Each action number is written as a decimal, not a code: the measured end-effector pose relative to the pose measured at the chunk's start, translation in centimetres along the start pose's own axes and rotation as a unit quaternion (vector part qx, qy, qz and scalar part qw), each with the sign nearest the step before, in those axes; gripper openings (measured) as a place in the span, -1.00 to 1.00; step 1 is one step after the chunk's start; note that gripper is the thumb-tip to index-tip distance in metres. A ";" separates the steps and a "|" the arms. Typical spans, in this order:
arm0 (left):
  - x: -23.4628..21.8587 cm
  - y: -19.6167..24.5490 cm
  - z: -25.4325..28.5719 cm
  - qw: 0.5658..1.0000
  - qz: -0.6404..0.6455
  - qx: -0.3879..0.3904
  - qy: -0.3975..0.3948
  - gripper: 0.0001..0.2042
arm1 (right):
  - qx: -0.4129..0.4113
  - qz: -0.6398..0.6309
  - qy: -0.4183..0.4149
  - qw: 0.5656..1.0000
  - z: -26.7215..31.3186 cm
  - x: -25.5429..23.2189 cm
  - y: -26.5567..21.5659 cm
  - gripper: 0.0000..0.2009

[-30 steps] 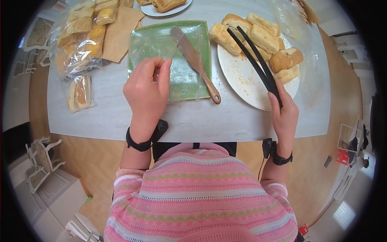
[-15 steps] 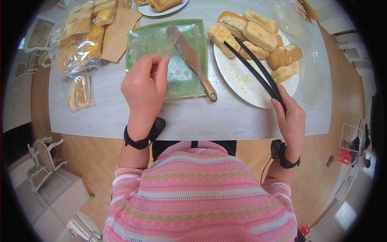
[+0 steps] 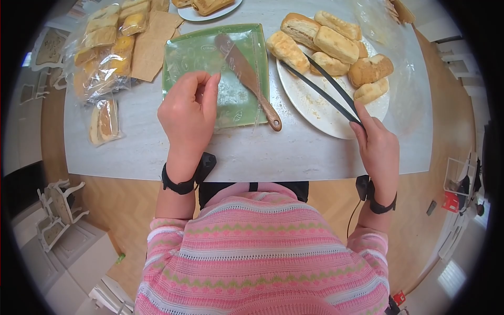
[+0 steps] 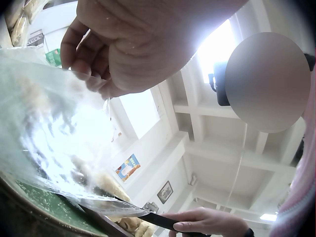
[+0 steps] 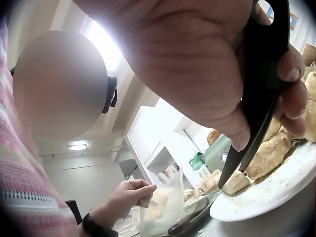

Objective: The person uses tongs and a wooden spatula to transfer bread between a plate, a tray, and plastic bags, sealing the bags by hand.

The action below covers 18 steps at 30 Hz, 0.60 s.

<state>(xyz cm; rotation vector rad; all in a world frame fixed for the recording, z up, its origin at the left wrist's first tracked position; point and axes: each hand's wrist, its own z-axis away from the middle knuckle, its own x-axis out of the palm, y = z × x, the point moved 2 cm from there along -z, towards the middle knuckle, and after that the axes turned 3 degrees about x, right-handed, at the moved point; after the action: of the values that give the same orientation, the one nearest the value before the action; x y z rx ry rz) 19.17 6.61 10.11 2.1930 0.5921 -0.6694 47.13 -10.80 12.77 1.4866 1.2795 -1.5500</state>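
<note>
My left hand point(image 3: 189, 105) pinches the rim of a clear plastic bag point(image 4: 64, 128) between thumb and fingers. The bag hangs over a green square plate point(image 3: 173, 52), and a brown wooden spatula point(image 3: 247, 73) lies across that plate. My right hand point(image 3: 379, 149) grips black tongs point(image 3: 332, 81), their arms spread apart. On the white round plate point(image 3: 302, 107), the tong tips stand at the near end of the leftmost bread piece point(image 3: 286, 50), one on either side. More bread pieces point(image 3: 336, 44) are piled behind it.
Bagged breads point(image 3: 107, 47) lie at the far left on brown paper point(image 3: 152, 50). Closer in is one wrapped sandwich-like bread point(image 3: 105, 123). A small white plate with pastries point(image 3: 210, 5) stands at the back. Clear plastic wrap point(image 3: 404, 84) lies right of the round plate.
My right hand has moved right and toward me; the tong tips have shifted from the pile's middle to the leftmost bread and spread wider. My left hand stays nearly still with the bag.
</note>
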 end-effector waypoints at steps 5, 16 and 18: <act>0.2 -0.2 0.0 1.000 0.000 0.004 0.009 -0.87 | -0.018 0.007 0.019 1.000 -0.4 0.7 0.4 -0.63; 0.5 -0.3 -0.4 1.000 0.004 0.003 -0.001 -0.89 | 0.107 -0.245 -0.070 0.961 -0.2 2.6 5.2 -0.61; 0.5 -0.2 -0.6 1.000 0.002 0.003 -0.006 -0.89 | 0.186 -0.342 -0.143 0.910 0.2 2.5 5.7 -0.60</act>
<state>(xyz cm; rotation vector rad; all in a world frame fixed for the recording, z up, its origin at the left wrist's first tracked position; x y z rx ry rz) 19.59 7.24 10.03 2.1936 0.5811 -0.6825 51.90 -12.42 9.13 0.9809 1.4640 -2.4794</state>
